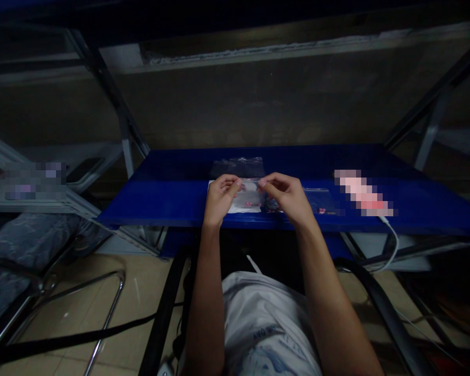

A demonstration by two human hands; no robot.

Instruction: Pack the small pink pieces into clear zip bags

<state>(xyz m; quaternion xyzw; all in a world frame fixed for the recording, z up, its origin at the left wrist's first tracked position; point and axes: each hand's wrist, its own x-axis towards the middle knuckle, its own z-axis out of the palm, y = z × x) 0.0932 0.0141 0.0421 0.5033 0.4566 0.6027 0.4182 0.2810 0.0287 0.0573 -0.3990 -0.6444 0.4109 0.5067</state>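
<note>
A small clear plastic bag (247, 197) is stretched between my two hands over the front of the blue shelf. My left hand (221, 197) pinches its upper left corner between thumb and fingers. At the upper right corner, my right hand (285, 192) grips it the same way. Little pink items show near the bottom of the bag. Under it lies a white sheet (235, 210), partly covered. Beside my right hand, another clear bag (321, 201) holds small pink pieces. A dark bundle, partly hidden, sits below my right fingers.
More clear bags (237, 167) lie behind my hands on the blue shelf (172, 183). To the right is a blurred-out pink object with a white cable (395, 243). Metal posts flank the shelf. At the left, a person's leg (27, 250) shows beside a chair frame.
</note>
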